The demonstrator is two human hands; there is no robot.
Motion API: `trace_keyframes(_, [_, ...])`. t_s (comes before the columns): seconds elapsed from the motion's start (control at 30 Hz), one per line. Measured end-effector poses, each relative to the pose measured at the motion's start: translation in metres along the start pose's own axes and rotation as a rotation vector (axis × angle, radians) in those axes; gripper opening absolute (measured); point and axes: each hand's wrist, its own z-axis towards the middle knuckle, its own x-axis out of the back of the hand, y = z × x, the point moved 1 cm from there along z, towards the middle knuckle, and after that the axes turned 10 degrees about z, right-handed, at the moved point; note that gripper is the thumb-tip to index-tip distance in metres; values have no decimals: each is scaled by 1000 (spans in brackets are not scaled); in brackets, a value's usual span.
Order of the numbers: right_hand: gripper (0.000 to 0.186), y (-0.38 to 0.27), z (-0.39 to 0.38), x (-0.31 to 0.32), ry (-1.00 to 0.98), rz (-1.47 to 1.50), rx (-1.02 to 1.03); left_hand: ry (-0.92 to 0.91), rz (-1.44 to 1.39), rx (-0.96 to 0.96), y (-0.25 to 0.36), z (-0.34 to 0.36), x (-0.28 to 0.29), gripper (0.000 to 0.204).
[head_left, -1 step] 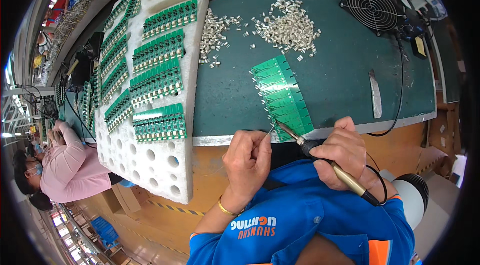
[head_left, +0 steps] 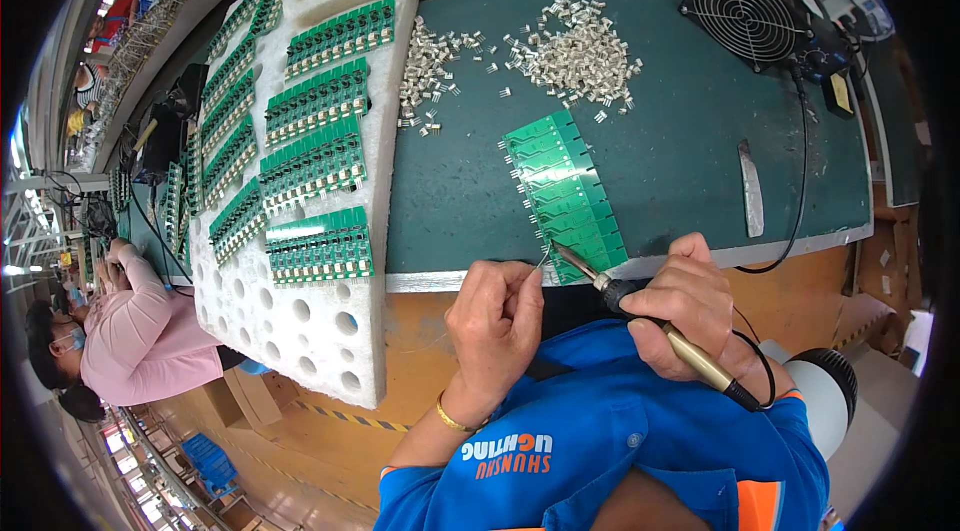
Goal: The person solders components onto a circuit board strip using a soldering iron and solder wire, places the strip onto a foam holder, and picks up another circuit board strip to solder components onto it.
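A green circuit board panel (head_left: pixel 562 186) lies at the table's front edge, with small connector pins along its left side. My right hand (head_left: pixel 685 306) is closed around the handle of a soldering iron (head_left: pixel 690 356), whose tip rests at the panel's lower left part. Pinched in the fingers of my left hand (head_left: pixel 495 316) is a thin solder wire (head_left: pixel 544 259), its end close to the iron's tip. Whether wire and tip touch is too small to tell.
Piles of small white connectors (head_left: pixel 575 56) lie beyond the panel. On the left, a white foam tray (head_left: pixel 375 331) bears several populated boards. A black fan (head_left: pixel 745 11) stands at the back right, near a metal strip (head_left: pixel 751 193). A person in pink (head_left: pixel 140 331) sits at far left.
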Motion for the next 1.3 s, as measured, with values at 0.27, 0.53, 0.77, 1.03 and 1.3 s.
trace_keyframes(0.27, [19, 0, 2, 1, -3, 28, -21, -7, -5, 0, 1, 1, 0, 8])
trace_keyframes(0.53, [18, -5, 1, 3, -27, 3, -23, -12, 6, -12, 0, 0, 1, 8])
trace_keyframes(0.77, [22, -8, -1, 3, -43, -23, -28, -26, -31, -14, -1, -2, 1, 9])
trace_keyframes(1.03, [24, -9, -3, 2, -47, -30, -13, -24, -24, -23, -1, -1, 1, 9])
trace_keyframes(1.3, [22, -10, -3, 1, -44, -30, -10, -24, -11, -24, -1, -2, 1, 8])
